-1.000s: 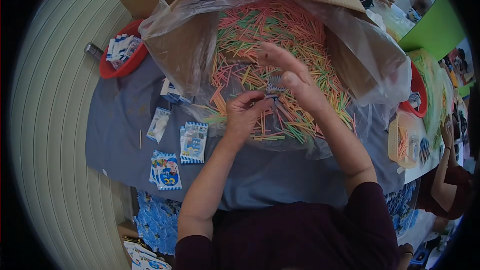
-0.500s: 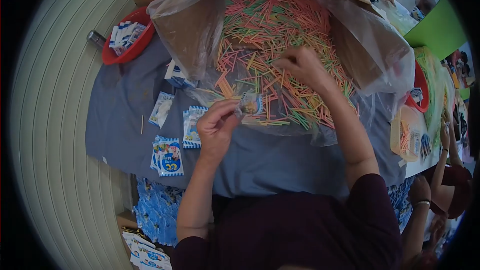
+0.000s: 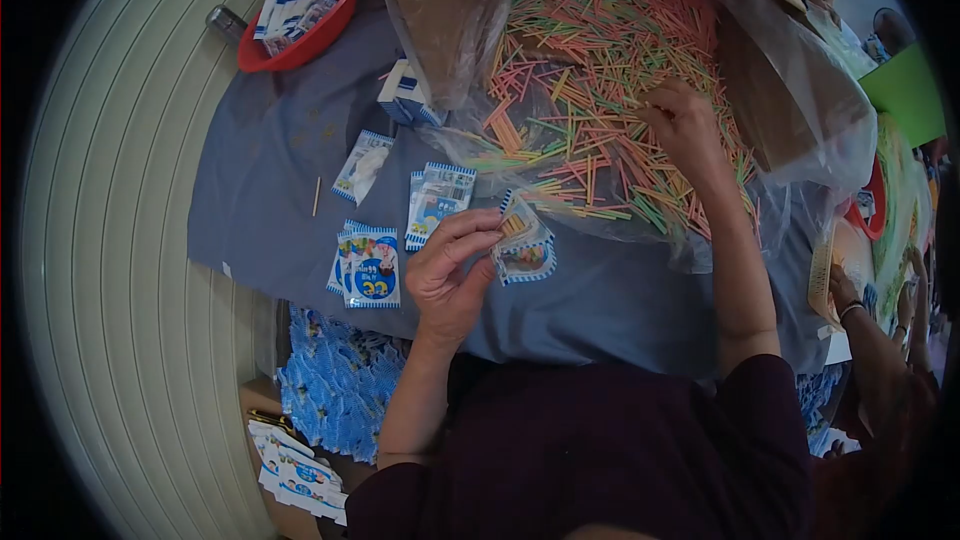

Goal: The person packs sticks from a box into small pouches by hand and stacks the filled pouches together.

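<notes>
My left hand (image 3: 455, 275) is closed on a small clear packet (image 3: 527, 245) with blue-striped edges, held over the grey cloth (image 3: 560, 310). My right hand (image 3: 685, 130) is over the pile of coloured sticks (image 3: 600, 60), its thumb and fingers pinched together; what they hold, if anything, is too small to make out. The pink, green, yellow and orange sticks lie on clear plastic in a cardboard box. Just left of my left hand lie blue and white packets (image 3: 440, 198), with more packets (image 3: 373, 268) below and one packet (image 3: 363, 168) above.
A red basket (image 3: 300, 15) with white packets stands at the upper left by a metal bottle (image 3: 226, 23). A small blue and white box (image 3: 408, 95) sits beside the plastic. At right are a yellow basket (image 3: 822, 265) and another person's hand (image 3: 843, 288).
The view has shifted, so the table appears further up and right. My right hand has left the packet and closed over the sticks. My left hand has brought the packet nearer to me.
</notes>
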`<action>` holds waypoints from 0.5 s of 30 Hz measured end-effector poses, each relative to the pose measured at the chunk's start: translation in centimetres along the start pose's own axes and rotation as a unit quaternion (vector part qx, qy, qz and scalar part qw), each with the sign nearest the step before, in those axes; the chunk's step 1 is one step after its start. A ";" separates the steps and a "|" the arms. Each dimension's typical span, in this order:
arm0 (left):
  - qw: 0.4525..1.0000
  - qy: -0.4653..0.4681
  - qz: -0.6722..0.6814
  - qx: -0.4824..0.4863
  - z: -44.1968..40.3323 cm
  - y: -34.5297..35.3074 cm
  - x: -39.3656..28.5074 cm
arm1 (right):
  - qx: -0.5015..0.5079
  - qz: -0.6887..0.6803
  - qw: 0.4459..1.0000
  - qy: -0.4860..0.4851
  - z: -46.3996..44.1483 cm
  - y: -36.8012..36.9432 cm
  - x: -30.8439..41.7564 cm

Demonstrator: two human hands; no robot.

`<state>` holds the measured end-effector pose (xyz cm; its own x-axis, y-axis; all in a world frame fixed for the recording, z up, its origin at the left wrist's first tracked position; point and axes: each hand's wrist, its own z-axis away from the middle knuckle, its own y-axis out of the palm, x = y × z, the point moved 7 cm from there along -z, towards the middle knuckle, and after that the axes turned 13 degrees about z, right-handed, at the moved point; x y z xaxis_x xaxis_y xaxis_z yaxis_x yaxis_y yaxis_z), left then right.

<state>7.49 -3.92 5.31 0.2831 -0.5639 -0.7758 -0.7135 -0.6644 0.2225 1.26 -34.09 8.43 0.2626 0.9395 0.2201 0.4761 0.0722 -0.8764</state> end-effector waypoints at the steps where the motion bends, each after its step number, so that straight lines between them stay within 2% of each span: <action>1: 1.000 -0.020 0.011 -0.007 -0.2 0.1 0.5 | -0.020 -0.138 0.990 0.031 0.1 -0.9 -0.1; 4: 0.997 -0.076 0.021 -0.023 -0.5 0.8 2.3 | -0.042 -0.142 0.988 0.052 0.7 -1.0 -1.0; 5: 0.993 -0.116 0.013 -0.035 -0.4 0.9 3.1 | -0.065 -0.078 0.995 0.012 0.6 -0.6 -1.4; 6: 0.993 -0.117 0.018 -0.029 -0.4 1.3 3.3 | -0.068 -0.074 0.995 0.018 1.0 -0.1 -2.2; 8: 0.974 -0.160 0.135 -0.089 -0.6 1.1 4.3 | 0.006 -0.058 0.998 0.027 1.1 1.5 -3.5; 10: 0.976 -0.164 0.118 -0.087 -1.0 0.8 4.9 | 0.022 -0.105 0.992 0.060 1.4 0.6 -3.2; 11: 0.977 -0.171 0.098 -0.087 -0.8 0.6 5.2 | 0.037 -0.295 0.950 0.094 1.6 0.8 -3.3; 12: 0.976 -0.173 0.094 -0.088 -0.8 0.9 5.6 | 0.051 -0.474 0.870 0.125 1.8 0.9 -3.1; 15: 0.975 -0.188 0.109 -0.043 -2.0 3.6 7.0 | 0.037 -0.532 0.842 0.081 1.2 -2.7 0.3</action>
<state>8.20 -11.21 1.84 -0.1356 -0.4883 -0.8620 -0.6689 -0.5967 0.4433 -0.93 -33.64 10.35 -0.1657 0.2723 0.9479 0.4622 0.8705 -0.1692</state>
